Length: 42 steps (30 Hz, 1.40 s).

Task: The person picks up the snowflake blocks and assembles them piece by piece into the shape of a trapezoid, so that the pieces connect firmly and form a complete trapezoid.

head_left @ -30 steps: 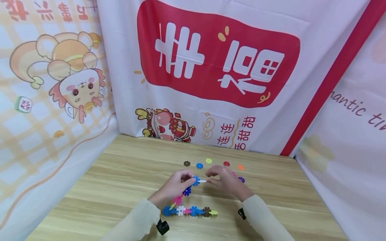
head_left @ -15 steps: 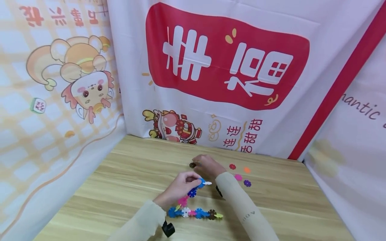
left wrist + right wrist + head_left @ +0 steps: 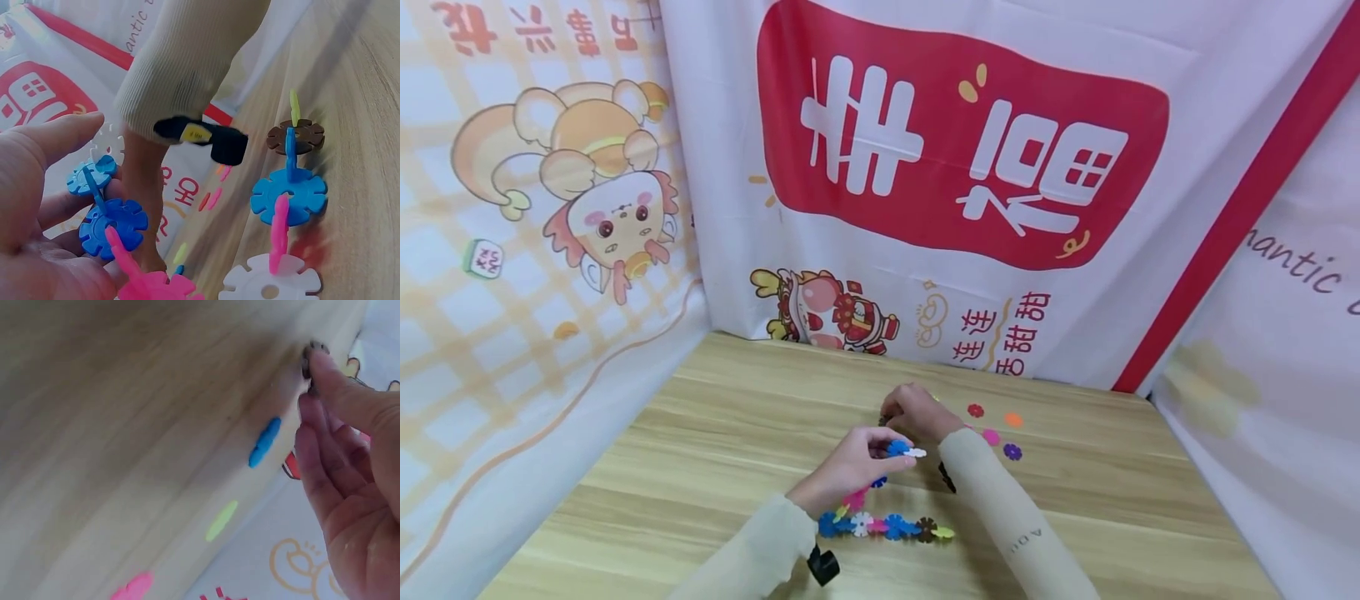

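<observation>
My left hand [image 3: 848, 468] holds the raised end of a chain of interlocking plastic snowflake discs. Beside its thumb are a light blue disc [image 3: 87, 177] and, at the tip, a white disc [image 3: 915, 452]. From there the chain runs through a dark blue disc [image 3: 114, 229] and a pink disc [image 3: 159, 286]. Its lower row lies along the table, with a white disc [image 3: 861, 524], a blue disc [image 3: 893, 527] and a brown disc [image 3: 926, 530]. Farther back, my right hand [image 3: 917, 413] pinches a loose brown snowflake disc [image 3: 307, 361] between thumb and fingertips, close over the wood.
Near the right hand lie a loose blue disc [image 3: 265, 442] and a yellow-green disc [image 3: 222, 520]. To the right are red [image 3: 975, 411], orange [image 3: 1014, 420], pink [image 3: 991, 437] and purple [image 3: 1012, 452] discs. Printed cloth [image 3: 955, 325] hangs behind the wooden table [image 3: 625, 475].
My right hand has left the chain's white end, reached to the back left and taken hold of the loose brown disc. The left hand keeps the chain and has turned it slightly.
</observation>
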Available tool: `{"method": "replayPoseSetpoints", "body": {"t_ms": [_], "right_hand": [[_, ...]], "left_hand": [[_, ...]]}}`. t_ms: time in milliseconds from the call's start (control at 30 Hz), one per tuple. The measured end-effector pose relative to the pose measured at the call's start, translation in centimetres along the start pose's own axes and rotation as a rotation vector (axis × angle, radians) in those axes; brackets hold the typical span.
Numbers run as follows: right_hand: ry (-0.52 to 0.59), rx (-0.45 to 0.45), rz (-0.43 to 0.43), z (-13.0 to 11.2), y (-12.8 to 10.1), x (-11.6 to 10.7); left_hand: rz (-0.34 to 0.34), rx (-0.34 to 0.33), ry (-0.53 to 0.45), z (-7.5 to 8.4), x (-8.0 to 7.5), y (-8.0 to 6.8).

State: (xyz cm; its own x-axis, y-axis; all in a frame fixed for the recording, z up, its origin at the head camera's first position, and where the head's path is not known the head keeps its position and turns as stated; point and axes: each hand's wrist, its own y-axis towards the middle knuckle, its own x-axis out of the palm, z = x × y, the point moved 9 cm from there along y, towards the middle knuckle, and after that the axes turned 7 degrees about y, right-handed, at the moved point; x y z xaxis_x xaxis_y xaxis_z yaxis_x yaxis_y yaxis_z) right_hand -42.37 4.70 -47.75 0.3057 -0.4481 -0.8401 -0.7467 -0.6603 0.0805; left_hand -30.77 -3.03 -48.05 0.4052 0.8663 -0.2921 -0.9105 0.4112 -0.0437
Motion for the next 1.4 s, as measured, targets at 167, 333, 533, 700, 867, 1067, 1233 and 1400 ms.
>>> {"method": "replayPoseSetpoints", "body": {"t_ms": [167,333,533,700,867,1067,1233,1400], "right_hand": [[0.045,0.027,0.059,-0.6,-3.3,-2.3],[0.152,0.048,0.129,-1.8,-7.4,-5.1],[0.274,0.044,0.262,-3.3,-12.1,-8.0],[0.356,0.028,0.339,-4.2,-14.8,-8.8],[0.413,0.013,0.364,-4.3,-16.1,-8.0],[0.485,0.040,0.382,-3.7,-16.5,-6.9],[0.511,0.067,0.404,-3.3,-16.5,-6.7],[0.544,0.078,0.418,-3.0,-16.6,-6.5]], "left_hand": [[-0.016,0.020,-0.017,0.4,0.3,0.1],[-0.015,0.031,-0.012,0.9,0.3,0.1],[-0.018,0.051,0.007,1.7,0.5,0.0],[-0.024,0.084,0.003,2.3,0.7,-0.1],[-0.025,0.095,0.004,2.5,0.8,-0.2],[-0.026,0.103,0.006,2.4,0.9,-0.1],[-0.024,0.109,0.006,2.5,0.8,-0.1],[-0.017,0.112,0.017,2.6,0.7,-0.1]]}}
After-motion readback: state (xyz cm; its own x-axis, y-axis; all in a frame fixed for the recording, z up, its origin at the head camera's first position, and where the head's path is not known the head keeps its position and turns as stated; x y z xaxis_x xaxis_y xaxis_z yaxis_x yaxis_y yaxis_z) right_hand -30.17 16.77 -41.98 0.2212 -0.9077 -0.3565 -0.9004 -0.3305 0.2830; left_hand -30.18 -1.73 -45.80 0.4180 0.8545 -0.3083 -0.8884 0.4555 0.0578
